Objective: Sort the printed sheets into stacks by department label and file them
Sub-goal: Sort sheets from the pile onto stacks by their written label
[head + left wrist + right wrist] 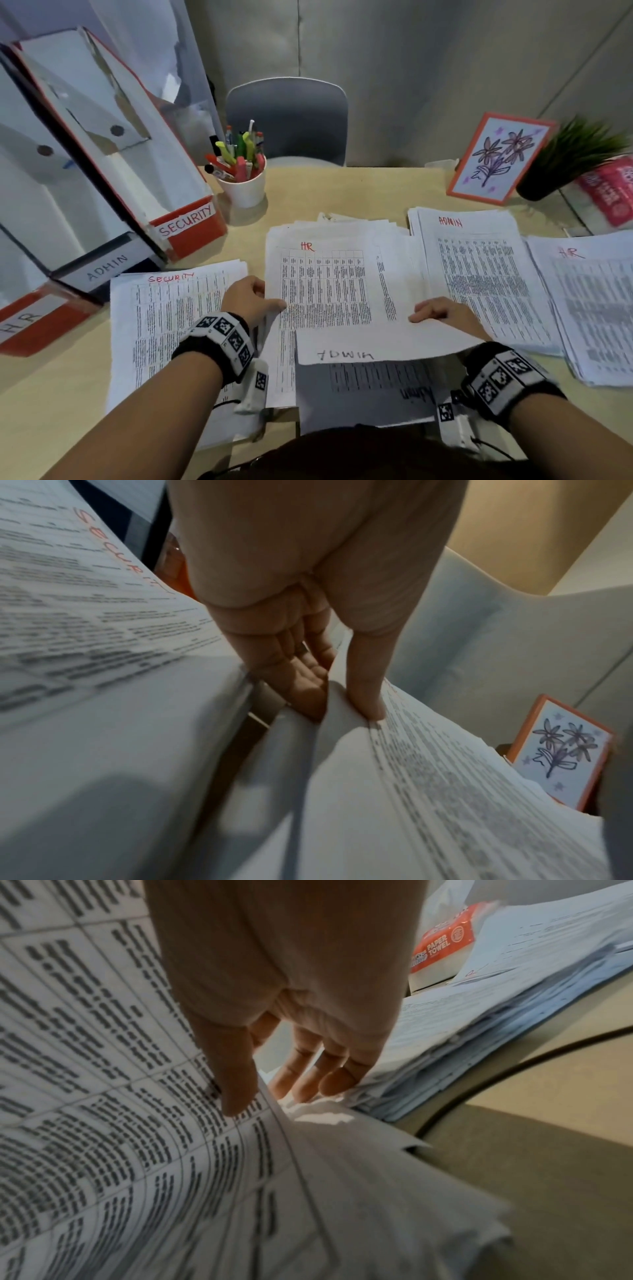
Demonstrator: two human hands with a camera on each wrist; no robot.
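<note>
Pinching the HR sheet (325, 284) at its left edge, the left hand (248, 296) lifts thin, floppy paper off the middle pile on the desk (359, 192), while the right hand (442, 313) clamps the opposite edge, keeping it from sagging.

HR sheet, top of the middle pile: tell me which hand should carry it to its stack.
Right, probably: the HR stack lies at the far right, beyond the right hand; the left hand grips the HR sheet on the opposite edge.
</note>
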